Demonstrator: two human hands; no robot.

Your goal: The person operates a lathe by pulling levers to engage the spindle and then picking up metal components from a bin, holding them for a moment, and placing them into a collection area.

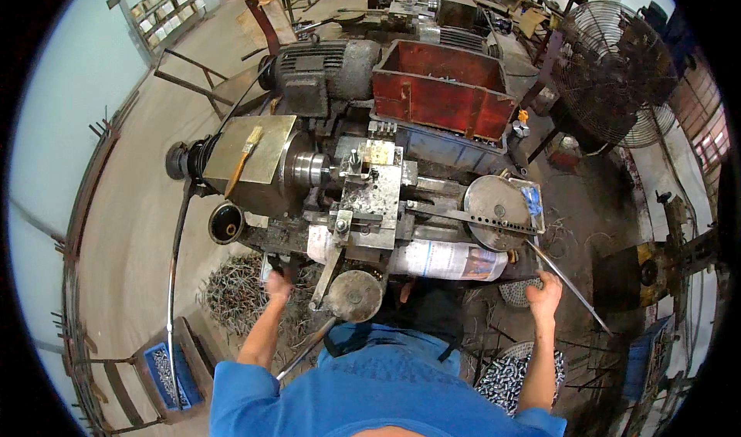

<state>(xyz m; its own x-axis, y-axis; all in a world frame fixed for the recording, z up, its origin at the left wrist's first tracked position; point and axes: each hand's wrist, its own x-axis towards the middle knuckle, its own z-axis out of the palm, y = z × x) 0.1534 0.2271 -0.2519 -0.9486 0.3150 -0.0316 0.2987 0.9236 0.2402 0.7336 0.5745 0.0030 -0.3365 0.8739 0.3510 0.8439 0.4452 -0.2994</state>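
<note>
In front of me stands a small metal lathe, its chuck [310, 169] at the left and a greasy tool slide [372, 198] at the middle. My left hand [278, 284] is low at the machine's front edge, beside a dark part; its fingers are mostly hidden. A round metal disc [355, 296] on an arm sits just right of it. My right hand [546, 294] is closed near a long metal rod [567, 286]; what it holds, if anything, is hidden. Above it lies a larger disc lever [496, 205] with a row of holes.
A brush [245, 159] lies on the headstock cover [220, 147]. Behind are a motor [328, 70] and a red bin [444, 89]. A large fan [614, 74] stands at the right. Metal shavings [243, 290] lie at the left; a basket of shiny parts [503, 379] is below my right arm.
</note>
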